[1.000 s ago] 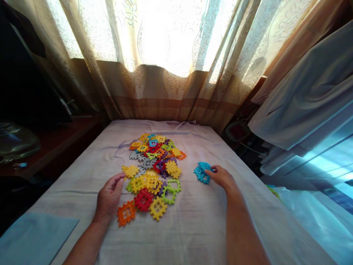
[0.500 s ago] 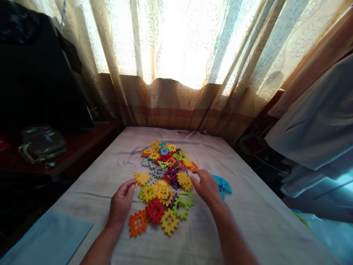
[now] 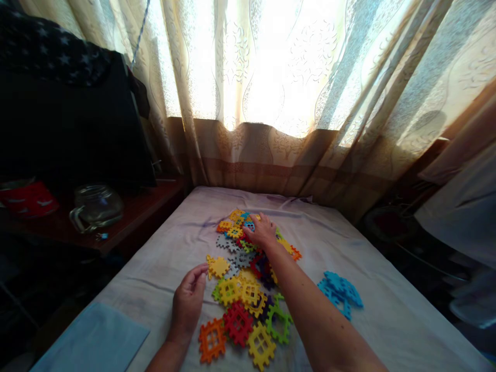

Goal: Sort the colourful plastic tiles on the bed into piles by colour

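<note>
Coloured interlocking plastic pieces lie in a long heap on the pale sheet, among them a red piece [image 3: 237,323], an orange piece [image 3: 212,340] and a grey piece [image 3: 242,258]. My right hand [image 3: 262,231] reaches over the far end of the heap, fingers spread, at a blue piece [image 3: 249,226]; its forearm covers part of the pile. My left hand [image 3: 190,294] rests left of the heap, thumb and fingers pressed together beside a yellow piece [image 3: 219,267]; whether it grips anything is too small to tell. Several blue pieces [image 3: 341,290] lie apart on the right.
A light blue sheet [image 3: 93,338] lies at the bed's near left. On a dark red table [image 3: 143,206] stand a glass jug [image 3: 96,206] and a red container [image 3: 29,199], with a black screen [image 3: 73,134] behind. Patterned curtains [image 3: 267,150] hang beyond the bed.
My right hand has moved from the heap's right side forward and left over its far end. My left hand stays beside the yellow piece. The view has shifted left.
</note>
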A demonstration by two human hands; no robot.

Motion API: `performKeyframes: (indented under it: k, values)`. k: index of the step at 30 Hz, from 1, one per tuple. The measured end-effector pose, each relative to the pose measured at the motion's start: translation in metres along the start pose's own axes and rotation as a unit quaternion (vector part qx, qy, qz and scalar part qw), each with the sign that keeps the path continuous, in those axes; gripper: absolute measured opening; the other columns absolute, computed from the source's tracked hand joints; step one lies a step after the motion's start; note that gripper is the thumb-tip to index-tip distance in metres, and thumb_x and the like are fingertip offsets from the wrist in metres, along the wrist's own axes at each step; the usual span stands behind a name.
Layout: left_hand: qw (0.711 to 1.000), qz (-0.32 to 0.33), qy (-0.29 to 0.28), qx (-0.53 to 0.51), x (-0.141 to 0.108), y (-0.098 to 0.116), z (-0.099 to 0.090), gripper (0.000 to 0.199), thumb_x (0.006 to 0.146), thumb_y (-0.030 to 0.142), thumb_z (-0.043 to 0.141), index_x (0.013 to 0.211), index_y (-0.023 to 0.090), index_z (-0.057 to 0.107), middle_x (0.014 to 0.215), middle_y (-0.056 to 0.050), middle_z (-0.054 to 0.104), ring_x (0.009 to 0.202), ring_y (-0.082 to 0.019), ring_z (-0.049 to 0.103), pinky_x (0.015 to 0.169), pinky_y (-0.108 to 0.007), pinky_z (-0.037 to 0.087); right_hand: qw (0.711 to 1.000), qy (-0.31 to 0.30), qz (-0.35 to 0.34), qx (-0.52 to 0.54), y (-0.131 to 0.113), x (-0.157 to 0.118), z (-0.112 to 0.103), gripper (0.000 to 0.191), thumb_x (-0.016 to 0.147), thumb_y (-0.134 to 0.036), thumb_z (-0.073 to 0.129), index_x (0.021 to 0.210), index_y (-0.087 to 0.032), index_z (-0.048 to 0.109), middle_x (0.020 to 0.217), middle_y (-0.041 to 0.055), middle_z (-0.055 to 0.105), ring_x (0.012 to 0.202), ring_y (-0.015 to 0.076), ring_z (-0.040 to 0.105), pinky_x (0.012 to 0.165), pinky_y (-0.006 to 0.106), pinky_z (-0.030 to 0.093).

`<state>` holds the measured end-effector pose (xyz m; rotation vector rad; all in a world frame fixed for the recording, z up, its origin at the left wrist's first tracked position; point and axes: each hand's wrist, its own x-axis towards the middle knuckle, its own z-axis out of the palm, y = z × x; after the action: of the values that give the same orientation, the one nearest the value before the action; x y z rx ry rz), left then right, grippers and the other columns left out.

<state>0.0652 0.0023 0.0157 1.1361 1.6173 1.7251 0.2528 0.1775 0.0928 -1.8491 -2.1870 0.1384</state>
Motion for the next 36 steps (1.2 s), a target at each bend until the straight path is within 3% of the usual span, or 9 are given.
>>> performKeyframes:
  k: [4,8,11,14,17,19,22,30,36]
  values:
    - [1.000,-0.001,0.003,0.001,0.000,-0.002,0.000,0.040,0.076,0.052,0.064,0.095,0.019,0.073,0.104,-0.010,0.074,0.098,-0.024,0.069,0.090,-0.038,0.054,0.996,-0.064,-0.062,-0.004,-0.012,-0.006,0.011,0.056,0.088,-0.055,0.053,0.138,-0.029,0.052,0.149,0.0142,0.043,0.132,0.0314,0.045,0.103,0.051,0.037]
    - [1.000,-0.003,0.009,0.005,-0.001,-0.004,0.001,0.038,0.077,0.050,0.062,0.097,0.019,0.072,0.106,-0.010,0.074,0.101,-0.024,0.068,0.092,-0.038,0.054,0.983,-0.071,-0.172,0.009,-0.015,-0.028,0.015,0.051,0.085,-0.052,0.060,0.132,-0.032,0.058,0.138,0.0085,0.057,0.124,0.0272,0.054,0.101,0.043,0.041]
    - [1.000,0.000,0.019,0.006,-0.001,-0.004,0.002,0.038,0.077,0.050,0.062,0.096,0.019,0.072,0.105,-0.010,0.074,0.100,-0.024,0.068,0.092,-0.038,0.054,0.971,-0.070,-0.222,0.049,-0.012,-0.022,0.006,0.035,0.090,-0.047,0.055,0.121,-0.034,0.067,0.128,0.0022,0.065,0.120,0.0211,0.058,0.103,0.035,0.040]
    - [1.000,0.007,0.025,0.011,-0.002,-0.003,0.002,0.036,0.077,0.050,0.061,0.094,0.020,0.073,0.103,-0.009,0.074,0.100,-0.024,0.068,0.092,-0.037,0.054,0.989,-0.042,-0.135,0.041,-0.008,0.012,-0.004,0.035,0.094,-0.045,0.049,0.121,-0.032,0.067,0.128,0.0002,0.066,0.120,0.0178,0.058,0.103,0.030,0.040]
    - [1.000,0.008,0.024,0.018,-0.003,-0.003,0.002,0.036,0.079,0.050,0.060,0.095,0.021,0.073,0.103,-0.009,0.074,0.099,-0.024,0.068,0.092,-0.037,0.054,0.999,-0.033,-0.040,0.007,-0.007,0.053,-0.002,0.050,0.093,-0.051,0.047,0.135,-0.025,0.057,0.139,0.0107,0.057,0.127,0.0273,0.053,0.103,0.043,0.041]
    - [1.000,0.005,0.022,0.021,-0.004,-0.004,0.002,0.036,0.079,0.050,0.060,0.095,0.021,0.073,0.103,-0.010,0.074,0.099,-0.024,0.068,0.091,-0.037,0.055,0.998,-0.056,-0.011,-0.003,-0.009,0.072,0.006,0.059,0.093,-0.058,0.043,0.138,-0.022,0.054,0.138,0.0168,0.056,0.124,0.0328,0.054,0.099,0.051,0.043]
    - [1.000,0.000,0.019,0.026,-0.005,-0.005,0.002,0.035,0.081,0.051,0.059,0.096,0.022,0.073,0.103,-0.010,0.074,0.098,-0.024,0.068,0.091,-0.037,0.055,0.994,-0.102,-0.022,-0.008,-0.019,0.081,0.020,0.065,0.087,-0.067,0.046,0.135,-0.025,0.058,0.133,0.0159,0.060,0.117,0.0332,0.059,0.094,0.050,0.046]
    - [1.000,-0.009,0.014,0.024,-0.004,-0.004,0.002,0.036,0.082,0.048,0.057,0.102,0.020,0.070,0.108,-0.010,0.073,0.103,-0.023,0.067,0.092,-0.037,0.054,0.973,-0.152,-0.171,-0.015,-0.050,0.024,0.005,0.049,0.081,-0.052,0.062,0.126,-0.033,0.063,0.121,0.0039,0.069,0.111,0.0261,0.063,0.090,0.035,0.047]
    - [1.000,-0.014,0.017,0.000,-0.001,-0.006,0.004,0.041,0.080,0.041,0.057,0.114,0.019,0.064,0.118,-0.012,0.068,0.109,-0.023,0.065,0.090,-0.036,0.054,0.945,-0.130,-0.299,0.016,-0.040,-0.051,-0.020,0.036,0.086,-0.036,0.060,0.121,-0.029,0.067,0.118,0.0047,0.071,0.113,0.0248,0.062,0.102,0.041,0.040]
